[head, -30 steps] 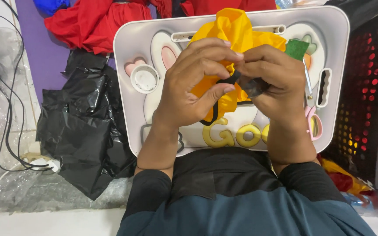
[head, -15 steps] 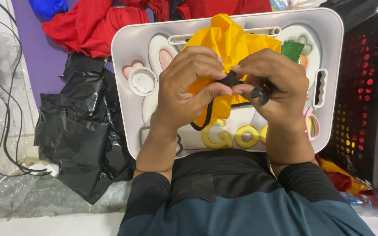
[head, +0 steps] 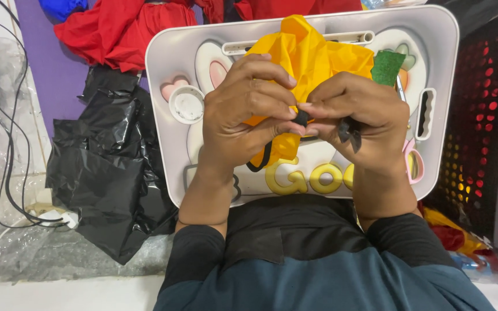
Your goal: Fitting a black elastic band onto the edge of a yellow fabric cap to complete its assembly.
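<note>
A crumpled yellow cloth (head: pixel 309 57) lies bunched over a white lap tray (head: pixel 168 52) in front of me. My left hand (head: pixel 243 112) and my right hand (head: pixel 358 115) meet above the tray, fingertips pinched together on a small black band (head: pixel 302 118) at the edge of the yellow cloth. A black loop (head: pixel 259 163) hangs below my left hand, and more black material (head: pixel 350 132) shows under my right fingers. A green piece (head: pixel 387 66) sticks out beside the cloth, just above my right hand.
A black plastic sheet (head: pixel 105 167) lies left of the tray. Red cloth (head: pixel 122 29) is heaped at the top left. A black perforated basket (head: pixel 482 126) stands at the right. Cables (head: pixel 7 173) run along the left floor. A white round cap (head: pixel 187 105) sits on the tray.
My hands have stayed together over the tray, with the fingers shifting on the black band. The yellow cloth has bunched slightly differently.
</note>
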